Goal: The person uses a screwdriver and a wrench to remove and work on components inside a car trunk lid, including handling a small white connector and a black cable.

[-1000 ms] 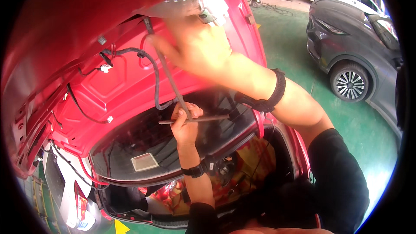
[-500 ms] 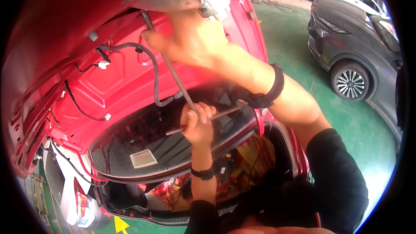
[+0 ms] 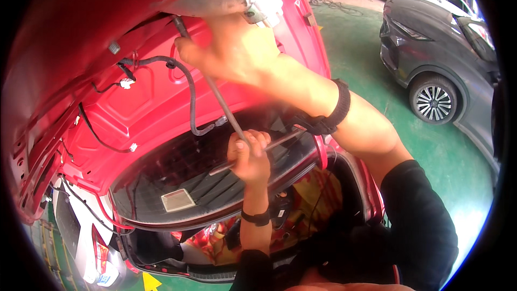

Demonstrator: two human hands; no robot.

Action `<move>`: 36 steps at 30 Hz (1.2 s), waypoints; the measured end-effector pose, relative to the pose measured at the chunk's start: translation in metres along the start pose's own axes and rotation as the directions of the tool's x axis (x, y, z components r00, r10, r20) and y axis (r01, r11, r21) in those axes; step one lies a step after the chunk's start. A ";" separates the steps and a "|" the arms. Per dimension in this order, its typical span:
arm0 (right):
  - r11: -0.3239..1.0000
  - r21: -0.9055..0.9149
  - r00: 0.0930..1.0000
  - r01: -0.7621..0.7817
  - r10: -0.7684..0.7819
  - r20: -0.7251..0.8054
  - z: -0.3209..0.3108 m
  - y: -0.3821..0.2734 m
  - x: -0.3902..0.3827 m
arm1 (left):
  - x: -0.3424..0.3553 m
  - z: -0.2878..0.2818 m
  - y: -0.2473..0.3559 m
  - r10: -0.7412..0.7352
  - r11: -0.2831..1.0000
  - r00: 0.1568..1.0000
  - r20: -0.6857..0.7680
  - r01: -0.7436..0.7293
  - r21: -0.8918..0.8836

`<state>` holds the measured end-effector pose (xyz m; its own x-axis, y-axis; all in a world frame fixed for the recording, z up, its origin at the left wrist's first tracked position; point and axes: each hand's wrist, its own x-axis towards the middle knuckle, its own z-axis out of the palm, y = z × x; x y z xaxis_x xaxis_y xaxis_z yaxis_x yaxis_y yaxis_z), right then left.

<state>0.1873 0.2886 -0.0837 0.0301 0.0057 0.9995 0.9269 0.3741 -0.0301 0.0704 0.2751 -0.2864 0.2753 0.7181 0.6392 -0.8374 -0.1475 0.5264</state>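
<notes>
My left hand [image 3: 249, 156] is closed around a T-handle wrench [image 3: 227, 109], where its long shaft meets the crossbar. The shaft slants up to the left, and its far end meets the underside of the raised red tailgate [image 3: 156, 94]. Higher up, my right hand [image 3: 237, 48] is against the tailgate, its thumb across the upper shaft. Glare and a silvery metal and clear part [image 3: 258, 2] beside the hand hide its fingers, so I cannot tell what they grip. A black corrugated wire sleeve [image 3: 192, 94] hangs left of the shaft.
Loose wires with white connectors [image 3: 127, 83] dangle from the tailgate. Below lies the rear window [image 3: 145, 191], with the open trunk [image 3: 221, 256] under it. A dark grey car [image 3: 414, 37] stands at the right on the green floor; a white car part [image 3: 81, 231] is at lower left.
My left hand and the wrench's crossbar have shifted slightly right and down. The right hand stays at nearly the same place beside the upper shaft.
</notes>
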 end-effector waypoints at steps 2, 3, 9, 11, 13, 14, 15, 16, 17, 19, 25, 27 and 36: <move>0.998 -0.037 0.996 -0.053 0.055 0.068 0.000 0.004 -0.005 | 0.002 -0.008 0.002 -0.024 1.000 0.999 0.034 0.023 0.022; 0.997 -0.054 0.995 -0.059 0.063 0.076 0.000 0.005 0.000 | 0.010 -0.011 0.004 -0.096 0.993 0.993 0.070 0.101 -0.067; 0.998 0.009 0.996 -0.068 0.068 0.057 0.006 0.002 -0.004 | 0.009 -0.018 0.006 -0.240 0.816 0.945 0.222 0.320 -0.481; 0.997 0.022 0.997 -0.072 0.071 0.023 0.004 0.000 -0.003 | 0.009 -0.009 0.007 -0.265 0.764 0.946 0.186 0.323 -0.559; 0.992 0.001 0.989 -0.126 0.126 0.076 0.004 -0.005 -0.003 | 0.010 -0.015 0.009 -0.301 0.678 0.925 0.231 0.378 -0.630; 0.992 0.006 0.989 -0.125 0.124 0.077 0.007 -0.002 -0.004 | 0.010 -0.018 0.010 -0.333 0.578 0.899 0.284 0.433 -0.692; 0.996 0.051 0.996 -0.078 0.076 0.035 0.010 0.003 -0.004 | 0.011 -0.018 0.009 -0.334 0.576 0.898 0.287 0.435 -0.692; 0.996 0.071 0.998 -0.055 0.054 0.019 0.010 0.007 -0.004 | 0.012 -0.017 0.007 -0.324 0.546 0.895 0.308 0.442 -0.712; 0.996 0.089 1.000 -0.028 0.029 -0.010 0.012 0.010 -0.003 | 0.014 -0.015 0.006 -0.313 0.514 0.891 0.329 0.450 -0.730; 0.993 0.117 0.998 -0.015 0.022 -0.055 0.016 0.007 -0.005 | 0.014 -0.017 0.006 -0.316 0.496 0.896 0.312 0.436 -0.751; 0.992 0.073 0.995 -0.099 0.099 0.009 0.014 0.007 -0.002 | 0.025 -0.021 0.001 -0.265 0.650 0.924 0.275 0.382 -0.658; 0.989 0.049 0.984 -0.142 0.135 0.115 0.004 0.003 -0.002 | 0.011 -0.016 0.008 -0.321 0.740 0.936 0.141 0.341 -0.580; 0.977 0.033 0.958 -0.211 0.200 0.206 0.007 0.003 -0.001 | -0.019 -0.029 0.015 0.369 -0.424 0.873 0.319 -0.147 0.894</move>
<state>0.1874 0.2957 -0.0844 0.1371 0.2709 0.9528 0.8867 0.3952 -0.2399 0.0386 0.2791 -0.3072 0.0820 0.3556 0.9310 0.7362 -0.6513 0.1839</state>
